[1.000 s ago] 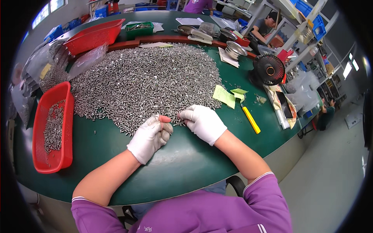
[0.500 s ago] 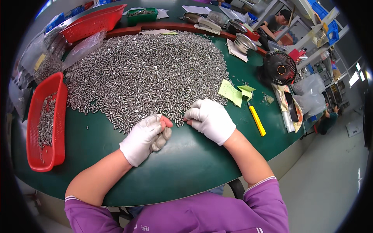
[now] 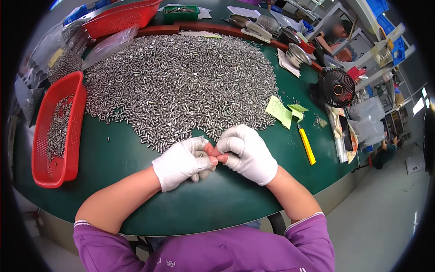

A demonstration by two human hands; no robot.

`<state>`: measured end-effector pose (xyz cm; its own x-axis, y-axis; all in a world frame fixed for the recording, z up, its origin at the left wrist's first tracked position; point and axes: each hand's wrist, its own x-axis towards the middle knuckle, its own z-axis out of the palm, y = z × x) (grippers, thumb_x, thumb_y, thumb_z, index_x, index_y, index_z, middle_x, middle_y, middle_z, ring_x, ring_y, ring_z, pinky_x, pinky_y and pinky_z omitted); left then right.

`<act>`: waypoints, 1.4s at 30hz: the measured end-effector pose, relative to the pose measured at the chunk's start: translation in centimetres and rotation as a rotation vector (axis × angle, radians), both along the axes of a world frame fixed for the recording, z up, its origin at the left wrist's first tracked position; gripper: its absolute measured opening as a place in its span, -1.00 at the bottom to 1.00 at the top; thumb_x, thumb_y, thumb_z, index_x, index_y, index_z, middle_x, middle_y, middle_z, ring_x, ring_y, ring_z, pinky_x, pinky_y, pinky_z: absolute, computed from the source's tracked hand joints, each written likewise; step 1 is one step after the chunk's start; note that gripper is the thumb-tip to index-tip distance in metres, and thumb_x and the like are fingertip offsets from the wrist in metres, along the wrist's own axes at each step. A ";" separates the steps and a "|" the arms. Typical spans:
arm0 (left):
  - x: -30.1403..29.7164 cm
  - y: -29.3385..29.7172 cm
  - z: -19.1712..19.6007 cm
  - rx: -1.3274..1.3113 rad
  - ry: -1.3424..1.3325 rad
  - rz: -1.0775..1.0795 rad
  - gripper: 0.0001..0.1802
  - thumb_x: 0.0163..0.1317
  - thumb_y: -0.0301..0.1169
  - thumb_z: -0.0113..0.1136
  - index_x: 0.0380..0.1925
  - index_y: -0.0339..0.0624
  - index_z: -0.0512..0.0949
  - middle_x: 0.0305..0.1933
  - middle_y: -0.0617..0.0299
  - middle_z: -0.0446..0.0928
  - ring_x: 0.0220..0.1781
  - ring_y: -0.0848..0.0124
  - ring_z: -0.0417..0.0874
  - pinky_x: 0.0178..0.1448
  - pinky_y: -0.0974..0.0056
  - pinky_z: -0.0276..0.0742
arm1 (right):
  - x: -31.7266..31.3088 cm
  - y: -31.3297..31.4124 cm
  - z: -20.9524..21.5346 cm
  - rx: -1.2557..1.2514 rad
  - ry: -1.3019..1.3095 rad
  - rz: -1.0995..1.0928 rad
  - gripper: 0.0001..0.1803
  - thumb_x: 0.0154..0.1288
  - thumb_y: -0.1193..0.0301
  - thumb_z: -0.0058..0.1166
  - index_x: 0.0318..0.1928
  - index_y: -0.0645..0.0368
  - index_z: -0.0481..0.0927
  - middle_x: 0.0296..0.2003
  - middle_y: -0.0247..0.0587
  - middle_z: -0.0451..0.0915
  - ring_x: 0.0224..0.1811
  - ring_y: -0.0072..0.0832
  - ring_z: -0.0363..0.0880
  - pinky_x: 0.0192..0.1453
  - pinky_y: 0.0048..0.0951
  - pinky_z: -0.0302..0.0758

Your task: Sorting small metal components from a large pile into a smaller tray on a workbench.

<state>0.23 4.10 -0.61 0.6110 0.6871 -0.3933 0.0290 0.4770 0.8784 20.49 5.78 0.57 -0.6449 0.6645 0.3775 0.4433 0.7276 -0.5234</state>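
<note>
Where my white-gloved left hand (image 3: 183,161) and right hand (image 3: 247,152) meet, both are curled, bare fingertips (image 3: 212,159) pinched together; whether they grip anything I cannot tell. Just beyond them lies the big heap of small silvery metal screws (image 3: 181,86) on the green desk (image 3: 113,167), a red plastic basket (image 3: 56,129) well left.

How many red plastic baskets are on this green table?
2. One red basket sits at the table's left edge, left of the pile of small metal parts; another red basket lies at the far edge. Others may be hidden.

white gloves, fingertips cut off | purple sleeves, white-trimmed cuffs pushed up
</note>
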 end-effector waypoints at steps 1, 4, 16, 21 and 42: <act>0.0 0.0 -0.1 0.001 0.000 -0.002 -0.78 0.24 -0.29 0.16 -0.22 -0.13 0.42 -0.41 0.34 0.47 -0.51 0.63 0.42 -0.49 0.54 0.29 | 0.0 0.0 0.0 0.001 0.000 -0.002 -0.84 -0.01 0.40 0.26 -0.39 0.05 0.55 -0.38 -0.28 0.52 -0.28 -0.25 0.51 -0.19 -0.27 0.47; 0.0 0.1 -0.5 -0.013 -0.043 0.031 -0.79 0.27 -0.26 0.14 -0.22 -0.12 0.42 -0.41 0.33 0.48 -0.51 0.62 0.42 -0.49 0.53 0.29 | 0.3 0.4 -0.3 0.030 0.050 -0.077 -0.88 0.00 0.43 0.23 -0.39 0.06 0.59 -0.40 -0.28 0.55 -0.31 -0.26 0.53 -0.22 -0.28 0.48; -0.5 0.1 -1.8 -0.057 -0.235 0.050 -0.68 0.34 -0.07 0.00 -0.22 -0.10 0.45 -0.39 0.29 0.51 -0.52 0.55 0.44 -0.46 0.47 0.29 | 1.0 1.2 -0.3 0.103 -0.403 -0.153 -0.87 0.01 0.38 0.19 -0.35 0.03 0.61 -0.39 -0.24 0.53 -0.30 -0.20 0.52 -0.26 -0.22 0.48; -0.4 0.1 -1.7 -0.011 -0.270 0.097 -0.65 0.27 -0.15 0.12 -0.10 -0.14 0.42 -0.26 0.25 0.49 -0.47 0.57 0.42 -0.42 0.50 0.32 | 0.7 0.2 -0.5 -0.127 -0.051 -0.163 -0.85 0.09 0.37 0.18 -0.30 0.09 0.58 -0.37 -0.21 0.51 -0.28 -0.22 0.51 -0.20 -0.26 0.47; -0.3 0.2 -1.5 -0.149 -0.208 0.165 -0.72 0.34 -0.12 0.04 -0.24 -0.09 0.51 -0.38 0.29 0.56 -0.55 0.58 0.40 -0.48 0.46 0.27 | 0.4 1.0 -1.0 0.116 -0.252 -0.240 -0.89 0.04 0.32 0.20 -0.38 0.00 0.62 -0.42 -0.31 0.53 -0.31 -0.26 0.51 -0.22 -0.25 0.48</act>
